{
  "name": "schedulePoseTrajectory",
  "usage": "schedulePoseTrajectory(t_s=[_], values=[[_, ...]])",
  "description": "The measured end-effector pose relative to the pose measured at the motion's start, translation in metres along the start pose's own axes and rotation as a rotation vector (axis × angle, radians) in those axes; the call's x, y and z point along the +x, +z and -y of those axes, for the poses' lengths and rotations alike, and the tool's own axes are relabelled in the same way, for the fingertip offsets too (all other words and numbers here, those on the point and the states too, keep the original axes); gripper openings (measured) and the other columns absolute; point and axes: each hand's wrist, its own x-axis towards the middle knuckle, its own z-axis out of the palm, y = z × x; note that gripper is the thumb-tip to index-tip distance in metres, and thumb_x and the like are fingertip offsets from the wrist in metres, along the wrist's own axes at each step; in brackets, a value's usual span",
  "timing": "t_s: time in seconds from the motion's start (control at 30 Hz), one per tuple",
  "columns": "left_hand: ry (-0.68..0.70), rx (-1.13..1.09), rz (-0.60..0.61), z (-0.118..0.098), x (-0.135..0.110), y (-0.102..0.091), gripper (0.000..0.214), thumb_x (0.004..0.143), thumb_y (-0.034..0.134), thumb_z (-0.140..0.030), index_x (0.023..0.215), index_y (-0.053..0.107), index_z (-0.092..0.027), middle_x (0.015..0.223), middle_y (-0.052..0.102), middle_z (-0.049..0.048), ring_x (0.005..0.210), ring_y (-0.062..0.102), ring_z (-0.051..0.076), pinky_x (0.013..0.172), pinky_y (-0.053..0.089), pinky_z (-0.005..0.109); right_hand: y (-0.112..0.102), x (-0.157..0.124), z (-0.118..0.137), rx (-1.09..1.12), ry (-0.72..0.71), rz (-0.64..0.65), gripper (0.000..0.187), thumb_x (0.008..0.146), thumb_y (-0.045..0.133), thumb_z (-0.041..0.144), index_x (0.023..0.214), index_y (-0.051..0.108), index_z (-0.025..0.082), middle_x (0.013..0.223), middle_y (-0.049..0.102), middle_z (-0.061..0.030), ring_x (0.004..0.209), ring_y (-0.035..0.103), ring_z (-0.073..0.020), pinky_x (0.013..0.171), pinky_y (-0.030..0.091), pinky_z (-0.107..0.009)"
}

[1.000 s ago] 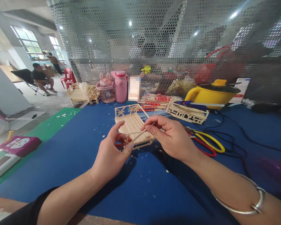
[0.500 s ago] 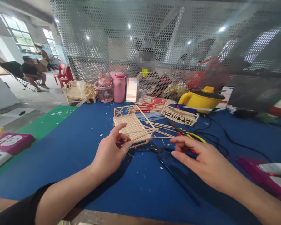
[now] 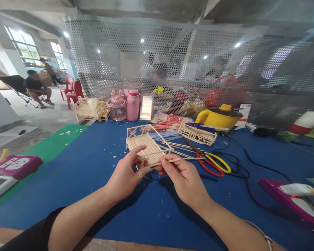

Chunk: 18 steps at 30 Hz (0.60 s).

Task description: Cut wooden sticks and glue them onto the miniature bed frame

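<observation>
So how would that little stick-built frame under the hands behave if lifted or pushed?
The stick frame is probably very light, being thin wooden sticks. Likely fragile at its slender joints. It sits flat on the blue mat, so it would likely slide rather than tip.

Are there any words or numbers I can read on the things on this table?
None can be read.
Red and white packs behind the stick frame: print too small.
White card beside the yellow pot: red marks, too blurred.
Blurred-out item next to the pink flask: unreadable.
Pink power strip at the left: only socket holes, no letters.
</observation>
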Motion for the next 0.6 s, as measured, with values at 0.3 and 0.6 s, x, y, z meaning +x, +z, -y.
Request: schedulePoseTrajectory(t_s=[0.3,0.6], values=[[-0.567,-0.687,-0.031,-0.044,-0.056,0.019,0.049,0.069,0.06,-0.058,0.094,0.061,-0.016,0.073,0.058,0.0036,0.06,0.052,0.013,0.055,0.044,0.025,-0.024,-0.049,0.002,-0.695,-0.709,-0.018,0.029,0.086,0.049,0.018,0.111,0.061,0.027,0.103,0.071,-0.0022,0.097,0.065,-0.0187,0.089,0.048,-0.035],[-0.535,-0.773,0.036,-0.049,-0.025,0.045,0.035,0.071,0.063,-0.05,0.076,0.053,-0.016,0.069,0.062,0.0012,0.067,0.056,0.011,0.067,0.044,0.022,-0.05,-0.064,-0.02,-1.046,-0.626,0.046,0.049,0.084,0.049,0.021,0.132,0.044,0.026,0.132,0.052,-0.0086,0.125,0.043,-0.0231,0.102,0.033,-0.046]])
